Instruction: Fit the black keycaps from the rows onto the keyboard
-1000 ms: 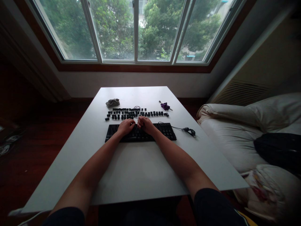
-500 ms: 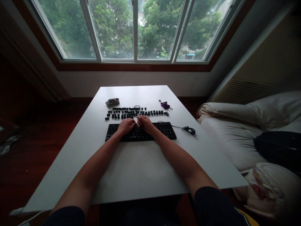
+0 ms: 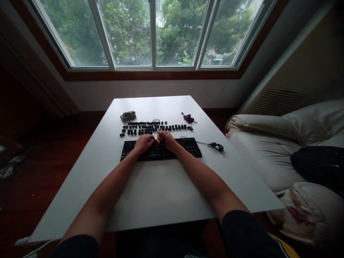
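On the flat black plastic keyboard (image 3: 189, 147), the left hand (image 3: 143, 143) is half curled and the right hand (image 3: 166, 139) clenched; what they grasp, I cannot tell. Loose small black keycaps (image 3: 150, 128) lie at 12 o'clock.

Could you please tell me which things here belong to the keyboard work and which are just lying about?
In use: black keyboard under left hand and right hand; loose keycaps.
Lying about: crumpled grey cloth; purple tool; white bedding.

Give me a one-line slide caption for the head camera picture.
Left hand and right hand on a black keyboard, loose keycaps lined up behind it.
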`<state>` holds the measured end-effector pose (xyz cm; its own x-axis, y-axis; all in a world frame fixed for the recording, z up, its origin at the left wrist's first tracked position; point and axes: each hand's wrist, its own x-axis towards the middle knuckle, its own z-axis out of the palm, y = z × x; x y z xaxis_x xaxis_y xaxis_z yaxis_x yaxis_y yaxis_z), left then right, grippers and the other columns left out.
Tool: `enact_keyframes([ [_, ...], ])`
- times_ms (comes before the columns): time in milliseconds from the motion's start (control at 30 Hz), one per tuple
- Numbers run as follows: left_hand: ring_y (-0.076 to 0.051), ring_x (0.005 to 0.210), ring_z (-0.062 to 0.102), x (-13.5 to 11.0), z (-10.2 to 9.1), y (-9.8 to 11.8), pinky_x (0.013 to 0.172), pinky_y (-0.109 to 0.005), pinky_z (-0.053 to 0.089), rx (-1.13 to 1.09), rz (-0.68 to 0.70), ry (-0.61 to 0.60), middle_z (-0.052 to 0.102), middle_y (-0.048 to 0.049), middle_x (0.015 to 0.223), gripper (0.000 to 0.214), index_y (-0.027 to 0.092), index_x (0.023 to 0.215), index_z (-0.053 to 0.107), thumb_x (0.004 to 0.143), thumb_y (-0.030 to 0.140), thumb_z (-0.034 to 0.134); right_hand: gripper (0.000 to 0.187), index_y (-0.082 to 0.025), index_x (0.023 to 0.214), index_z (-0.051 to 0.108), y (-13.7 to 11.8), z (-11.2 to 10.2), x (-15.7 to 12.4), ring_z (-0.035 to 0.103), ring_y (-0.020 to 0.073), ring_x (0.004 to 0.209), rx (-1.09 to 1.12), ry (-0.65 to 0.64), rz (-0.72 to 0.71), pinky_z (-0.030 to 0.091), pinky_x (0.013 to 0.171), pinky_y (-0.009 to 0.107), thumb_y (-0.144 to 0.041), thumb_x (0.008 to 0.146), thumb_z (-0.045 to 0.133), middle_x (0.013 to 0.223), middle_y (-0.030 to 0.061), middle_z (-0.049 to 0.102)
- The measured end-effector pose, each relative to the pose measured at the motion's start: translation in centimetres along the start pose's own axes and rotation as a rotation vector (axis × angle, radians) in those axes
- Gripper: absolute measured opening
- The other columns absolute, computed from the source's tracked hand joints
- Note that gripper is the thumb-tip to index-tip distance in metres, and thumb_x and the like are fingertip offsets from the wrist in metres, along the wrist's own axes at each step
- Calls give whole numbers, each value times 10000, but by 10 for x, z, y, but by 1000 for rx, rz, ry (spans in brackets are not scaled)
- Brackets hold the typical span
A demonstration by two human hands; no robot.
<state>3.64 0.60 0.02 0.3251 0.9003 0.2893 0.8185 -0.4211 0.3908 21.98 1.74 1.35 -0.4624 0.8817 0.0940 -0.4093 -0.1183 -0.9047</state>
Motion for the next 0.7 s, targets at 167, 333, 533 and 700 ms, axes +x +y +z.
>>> enact_keyframes([
  [167,-221,940,623,0,0,0,812,-329,459,-1,2,0,696,-55,1004,207,246,983,723,933,299,530,439,-218,601,422,1,-3,1,493,116,501,25,-6,15,407,533,266,-471,799,721,506,-63,414],
  [333,-220,939,623,0,-1,1,812,-328,461,3,0,1,696,-56,1006,214,245,978,725,935,304,525,443,-214,597,423,1,-3,2,498,115,501,26,-11,9,407,529,262,-468,802,723,509,-62,419],
  [533,-221,944,623,0,-2,2,825,-329,462,-1,0,2,698,-55,1010,211,244,969,724,934,305,525,438,-215,614,427,1,-4,1,494,117,511,66,0,43,413,526,264,-474,795,730,517,-64,409],
  [700,-224,957,629,-1,-3,4,854,-335,473,-10,-13,-2,705,-57,1024,208,244,983,730,934,305,537,437,-216,613,424,1,-6,2,499,121,518,78,10,52,419,533,269,-474,795,727,516,-61,407],
])
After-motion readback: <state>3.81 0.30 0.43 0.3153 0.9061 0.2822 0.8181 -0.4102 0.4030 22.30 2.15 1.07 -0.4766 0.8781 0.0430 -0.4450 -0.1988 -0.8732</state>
